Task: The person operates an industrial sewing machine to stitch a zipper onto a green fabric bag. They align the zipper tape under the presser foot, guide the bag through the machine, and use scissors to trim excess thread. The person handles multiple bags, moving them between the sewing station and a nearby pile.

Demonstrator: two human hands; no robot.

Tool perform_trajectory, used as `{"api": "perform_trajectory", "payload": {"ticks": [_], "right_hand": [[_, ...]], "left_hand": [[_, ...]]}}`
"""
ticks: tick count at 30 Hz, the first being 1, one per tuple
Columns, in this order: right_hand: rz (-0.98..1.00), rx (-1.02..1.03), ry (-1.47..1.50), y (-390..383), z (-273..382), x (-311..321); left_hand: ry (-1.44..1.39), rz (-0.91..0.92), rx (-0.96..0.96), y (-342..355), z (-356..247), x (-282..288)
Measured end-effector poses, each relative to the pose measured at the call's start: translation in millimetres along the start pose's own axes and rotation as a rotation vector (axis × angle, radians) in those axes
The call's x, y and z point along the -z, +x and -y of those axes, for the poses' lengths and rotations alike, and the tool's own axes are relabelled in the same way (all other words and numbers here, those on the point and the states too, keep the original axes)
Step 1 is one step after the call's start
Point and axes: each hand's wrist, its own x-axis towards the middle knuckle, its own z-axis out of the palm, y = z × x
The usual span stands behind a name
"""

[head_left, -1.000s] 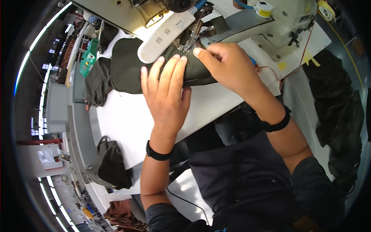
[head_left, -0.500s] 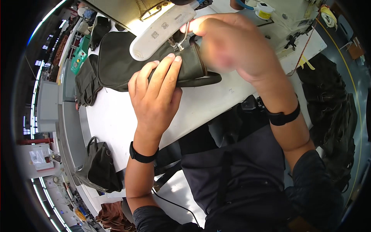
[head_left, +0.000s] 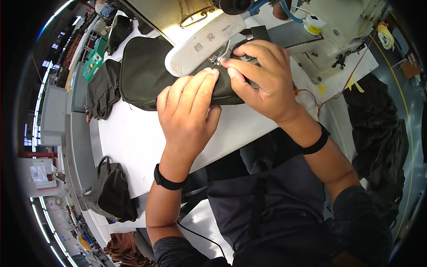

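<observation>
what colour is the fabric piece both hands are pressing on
Dark olive-green, nearly black; the fabric piece shows best in the head view, under the left hand and right hand.

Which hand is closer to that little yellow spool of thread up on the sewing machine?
The right hand. It sits just below and left of the yellow spool, at the needle. The left hand lies farther left, flat on the dark bag.

Dark olive fabric piece (head_left: 147, 78), lying flat on white table (head_left: 129, 138), right end under the sewing machine's white arm (head_left: 202, 42).
</observation>
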Motion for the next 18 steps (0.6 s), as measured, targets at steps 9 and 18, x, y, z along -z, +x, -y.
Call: {"api": "perform_trajectory", "payload": {"ticks": [9, 18], "right_hand": [[-0.049, 0.006, -0.032, -1.9, -5.4, -6.8], [-0.034, -0.019, -0.001, -3.1, -6.4, -6.8]], "left_hand": [[-0.048, -0.016, 0.028, 0.3, -0.2, -2.0], [-0.034, 0.005, 0.015, 0.7, -0.9, -2.0]]}}
